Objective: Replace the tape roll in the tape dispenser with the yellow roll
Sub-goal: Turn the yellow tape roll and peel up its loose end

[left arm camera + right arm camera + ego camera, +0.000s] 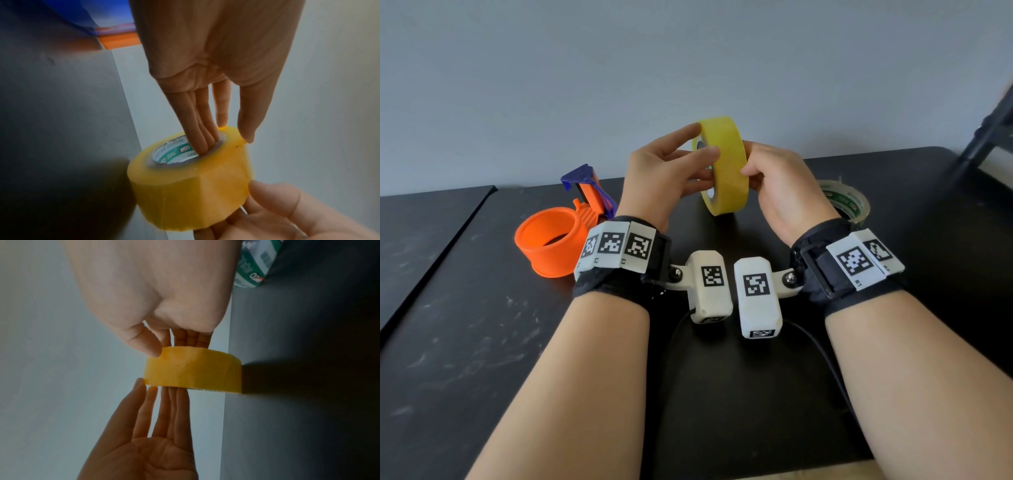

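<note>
While my right hand (780, 192) pinches the yellow roll (729, 168), thumb on its outer band and fingers curled behind, my left hand (654, 181) is straight-fingered, tips poked into the core. Roll is on edge in the air, right of the orange tape dispenser (554, 243) on the worktop (482, 342); clear roll (854, 202) farther right.

The broad translucent yellow tape roll (726, 168), its white core printed green, is up on edge above the black bench (482, 325). The orange plastic tape dispenser (551, 243), blue at the blade end, lies empty at left. A clear tape roll (858, 205) lies flat at right.
</note>
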### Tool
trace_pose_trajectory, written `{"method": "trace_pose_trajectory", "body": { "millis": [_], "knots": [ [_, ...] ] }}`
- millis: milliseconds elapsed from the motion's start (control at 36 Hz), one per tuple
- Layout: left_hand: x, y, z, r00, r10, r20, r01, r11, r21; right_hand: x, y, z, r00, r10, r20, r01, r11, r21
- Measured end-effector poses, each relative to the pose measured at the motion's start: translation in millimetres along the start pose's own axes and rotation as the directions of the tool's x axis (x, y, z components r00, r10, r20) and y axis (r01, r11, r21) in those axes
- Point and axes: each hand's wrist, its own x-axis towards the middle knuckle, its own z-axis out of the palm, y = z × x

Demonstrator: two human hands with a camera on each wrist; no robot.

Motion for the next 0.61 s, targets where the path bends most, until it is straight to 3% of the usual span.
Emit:
{"method": "trace_pose_trajectory", "body": {
  "millis": [389, 611],
  "knots": [
    [0.5, -1.3, 0.3, 1.0, 0.002, -0.003, -0.002, 1.0, -0.009, -3.0, 4.9, -4.9, 0.988, -0.099, 0.12, 0.104, 0.994, -0.034],
    [2.6, -2.5, -0.4, 1.0, 0.002, -0.003, -0.002, 1.0, -0.019, 4.6, 7.4, -3.6, 0.993, -0.101, 0.053, 0.102, 0.995, -0.003]
  ]
}}
